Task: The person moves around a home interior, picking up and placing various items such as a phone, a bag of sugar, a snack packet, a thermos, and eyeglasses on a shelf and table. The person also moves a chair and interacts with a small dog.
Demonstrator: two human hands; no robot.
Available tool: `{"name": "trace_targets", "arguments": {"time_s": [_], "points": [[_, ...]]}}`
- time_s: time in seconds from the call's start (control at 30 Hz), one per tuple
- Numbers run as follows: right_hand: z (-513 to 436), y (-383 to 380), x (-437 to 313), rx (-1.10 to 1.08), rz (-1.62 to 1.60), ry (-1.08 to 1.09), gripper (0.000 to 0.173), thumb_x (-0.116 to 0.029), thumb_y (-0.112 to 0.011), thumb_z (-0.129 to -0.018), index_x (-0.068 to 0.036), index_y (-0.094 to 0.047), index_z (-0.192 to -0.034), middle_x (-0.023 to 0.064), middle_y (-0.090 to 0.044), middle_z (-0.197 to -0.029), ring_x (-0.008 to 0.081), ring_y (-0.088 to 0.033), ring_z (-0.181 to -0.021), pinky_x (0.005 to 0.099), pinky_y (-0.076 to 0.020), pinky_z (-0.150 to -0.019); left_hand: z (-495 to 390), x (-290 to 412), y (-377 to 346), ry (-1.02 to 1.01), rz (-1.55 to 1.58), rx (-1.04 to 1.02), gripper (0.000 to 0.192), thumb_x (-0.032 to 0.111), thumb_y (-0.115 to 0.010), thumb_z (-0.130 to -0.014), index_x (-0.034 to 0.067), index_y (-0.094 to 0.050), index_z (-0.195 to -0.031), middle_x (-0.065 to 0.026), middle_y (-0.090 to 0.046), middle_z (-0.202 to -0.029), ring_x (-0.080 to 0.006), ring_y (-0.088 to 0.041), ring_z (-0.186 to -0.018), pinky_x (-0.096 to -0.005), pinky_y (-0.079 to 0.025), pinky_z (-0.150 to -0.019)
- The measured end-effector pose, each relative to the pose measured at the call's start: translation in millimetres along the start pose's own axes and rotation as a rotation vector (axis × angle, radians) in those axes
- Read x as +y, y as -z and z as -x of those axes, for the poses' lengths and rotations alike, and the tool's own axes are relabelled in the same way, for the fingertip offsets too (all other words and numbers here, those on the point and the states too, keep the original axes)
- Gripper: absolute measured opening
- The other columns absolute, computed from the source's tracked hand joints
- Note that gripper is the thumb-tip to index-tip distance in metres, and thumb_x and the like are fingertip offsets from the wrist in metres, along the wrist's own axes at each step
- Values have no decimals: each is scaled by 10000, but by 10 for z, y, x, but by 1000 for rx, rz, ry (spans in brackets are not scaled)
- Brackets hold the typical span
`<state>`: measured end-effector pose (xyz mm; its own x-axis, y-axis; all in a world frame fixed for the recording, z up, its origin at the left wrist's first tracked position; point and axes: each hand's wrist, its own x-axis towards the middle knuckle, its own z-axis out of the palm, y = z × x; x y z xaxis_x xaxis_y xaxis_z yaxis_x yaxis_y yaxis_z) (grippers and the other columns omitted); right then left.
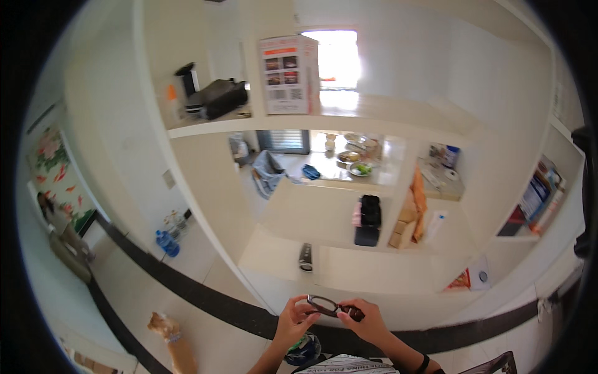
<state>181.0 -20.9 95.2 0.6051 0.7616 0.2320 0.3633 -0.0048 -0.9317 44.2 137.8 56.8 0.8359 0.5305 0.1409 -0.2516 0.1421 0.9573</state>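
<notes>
A pair of dark-framed eyeglasses [323, 304] is held up between both hands at the bottom centre. My left hand [296, 320] pinches the frame at its left end, thumb below and fingers above. My right hand [366, 320] grips the right end, near the hinge and temple, with dark parts of the glasses showing between the fingers. Beyond the hands, a black cylindrical speaker [305, 257] stands on the lower white shelf. Farther back lies a black object with a pink part [369, 219], whose kind I cannot tell.
White shelving [355, 276] spans the view ahead, with a printed carton [286, 77] and a black bag [219, 99] on its upper board. An orange cat [177, 343] stands on the floor at lower left. A person [63, 222] is at far left. Blue water bottles [167, 243] stand by the wall.
</notes>
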Motion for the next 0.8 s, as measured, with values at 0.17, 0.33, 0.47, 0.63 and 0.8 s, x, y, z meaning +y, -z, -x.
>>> {"name": "trace_targets", "arguments": {"time_s": [0.17,0.33,0.47,0.63,0.8], "points": [[149,251,113,229,67,-54,235,-110,-731,-785,-47,-654,-998,26,-608,-738,90,-513,-592,231,-435,-559,-252,-132,-221,119,-67,-249,482,9,-585,-905,28,-353,-1327,-151,-605,-1149,-193,-621,-1004,-300,-498,-858],[404,413,151,330,130,-56,223,-96,-705,-806,-33,-643,-1011,50,-583,-783,129,-545,-641,246,-455,-589,-301,-336,-379,136,-41,-497,510,1,-561,-912,71,-323,-1358,-163,-597,-1176,-210,-624,-1001,-319,-495,-861],[557,603,180,456,169,-1,243,-78,-642,-859,-25,-567,-1083,96,-557,-849,158,-564,-696,269,-470,-610,-411,-415,-499,244,-32,-546,423,62,-532,-946,72,-380,-1340,-162,-613,-1154,-215,-621,-993,-304,-489,-852],[343,1367,107,717,526,98,190,-11,-581,-861,-15,-521,-1041,151,-537,-863,311,-559,-764,377,-453,-684,-480,-169,-840,253,-100,-646,380,98,-521,-964,51,-398,-1320,-140,-615,-1131,-193,-613,-974,-307,-469,-890],[-231,2384,340,737,1046,237,208,-66,-598,-845,-42,-533,-1041,120,-556,-938,312,-532,-888,430,-397,-798,-503,-224,-1151,195,-174,-646,352,109,-499,-972,55,-415,-1310,-136,-617,-1119,-183,-609,-976,-303,-467,-890]]}}
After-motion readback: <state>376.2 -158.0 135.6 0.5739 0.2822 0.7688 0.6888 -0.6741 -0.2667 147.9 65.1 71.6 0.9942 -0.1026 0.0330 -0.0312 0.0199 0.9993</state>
